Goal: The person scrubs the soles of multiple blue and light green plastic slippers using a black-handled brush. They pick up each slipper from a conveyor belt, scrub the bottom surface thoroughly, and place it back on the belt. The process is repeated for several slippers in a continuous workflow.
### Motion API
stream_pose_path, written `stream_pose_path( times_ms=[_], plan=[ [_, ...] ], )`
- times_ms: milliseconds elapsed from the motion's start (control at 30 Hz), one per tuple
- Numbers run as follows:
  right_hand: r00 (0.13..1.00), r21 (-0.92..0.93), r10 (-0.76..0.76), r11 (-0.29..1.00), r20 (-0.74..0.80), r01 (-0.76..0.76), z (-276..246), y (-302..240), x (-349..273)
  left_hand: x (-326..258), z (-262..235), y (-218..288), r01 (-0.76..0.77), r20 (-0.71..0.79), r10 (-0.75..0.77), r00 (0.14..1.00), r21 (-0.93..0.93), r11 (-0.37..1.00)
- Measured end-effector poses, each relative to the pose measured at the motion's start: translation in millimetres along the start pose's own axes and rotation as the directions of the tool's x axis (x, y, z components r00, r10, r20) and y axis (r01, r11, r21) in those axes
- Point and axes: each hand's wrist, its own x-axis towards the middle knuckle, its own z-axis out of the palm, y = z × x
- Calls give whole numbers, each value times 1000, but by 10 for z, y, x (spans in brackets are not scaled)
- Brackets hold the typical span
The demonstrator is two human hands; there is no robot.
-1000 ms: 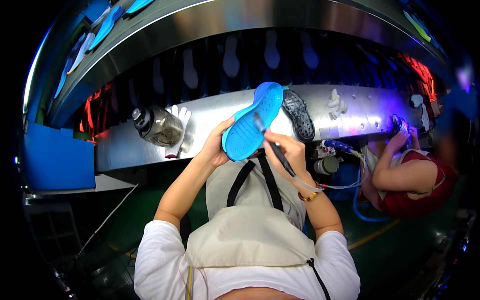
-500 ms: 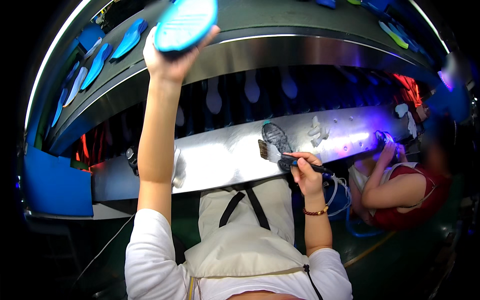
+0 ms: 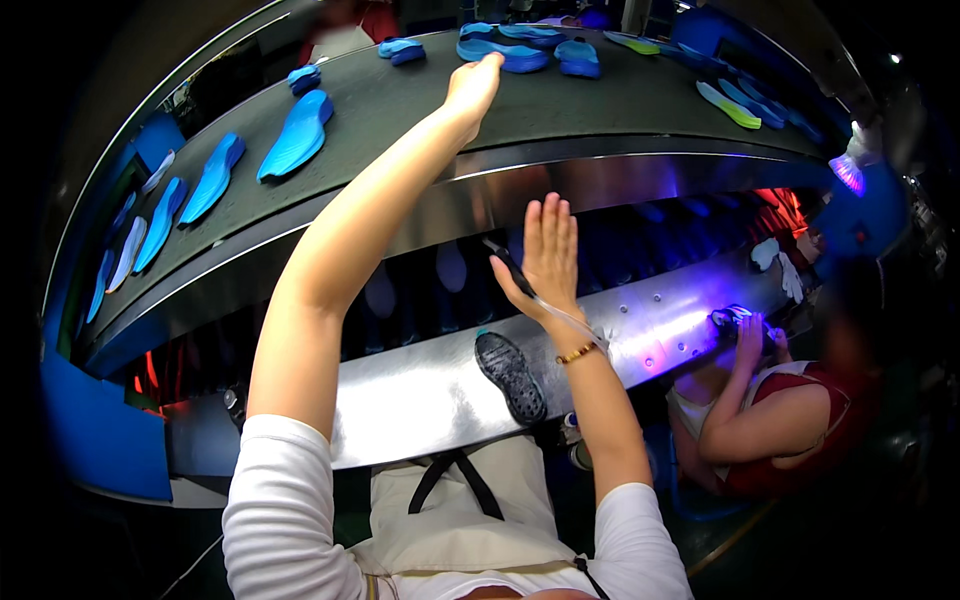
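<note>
My left hand (image 3: 475, 85) reaches far up onto the dark upper conveyor belt (image 3: 400, 110), fingertips against a blue shoe sole (image 3: 505, 55) that lies there; the fingers are apart and grip nothing. My right hand (image 3: 548, 250) is raised in front of the steel shelf, fingers straight up, with a black pen-like tool (image 3: 503, 263) pinched under the thumb and a thin clear tube trailing past the wrist. A dark shoe sole (image 3: 510, 377) lies tread-up on the steel shelf (image 3: 420, 400) below that hand.
Several blue soles (image 3: 297, 135) lie along the belt to the left, and more blue and green ones (image 3: 728, 105) to the right. A second belt runs under the metal lip. At the right a seated person's hands (image 3: 748, 335) work at a purple-lit spot. A blue bin (image 3: 100, 430) stands at the left.
My left hand, which held the blue sole high, has set it on the upper belt and let go. My right hand has risen from the shelf with the tool.
</note>
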Motion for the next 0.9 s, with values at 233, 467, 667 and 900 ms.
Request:
stream_pose_path(
  times_ms=[233, 467, 667, 900],
  plan=[
    [979, -134, -114, 987, -168, 92, 538, 267, 132, 956, 396, -43, -84, -51, 109, 993, 353, 932],
    [962, -92, -124, 990, -244, 105, 696, 238, 170, 1909, 356, -291, -479, 47, 572, 819, 603, 638],
    [973, -6, -77, 997, -218, 78, 713, 293, 117, 2079, 557, -213, -381, 333, 186, 924, 786, 487],
    [953, -104, -94, 992, -286, 67, 756, 288, 158, 1860, 799, -283, -490, 431, 249, 867, 826, 279]
  ],
)
